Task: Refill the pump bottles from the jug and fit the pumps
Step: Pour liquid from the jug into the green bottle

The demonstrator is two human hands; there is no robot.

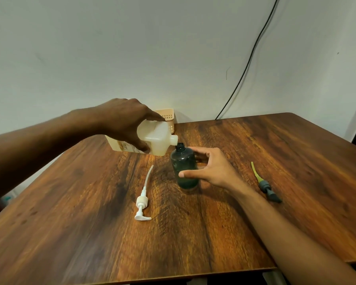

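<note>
Steadies the dark bottle (pixel 184 167), upright near mid-table, with the right hand (pixel 212 167) curled round its side, probably against tipping. Tilts the pale jug (pixel 152 140), gripped from above by the left hand (pixel 121 122), spout just over the open neck for pouring. Leaves the white pump (pixel 142 202) and the dark pump (pixel 265 186) lying either side, seemingly waiting until filling ends.
</note>
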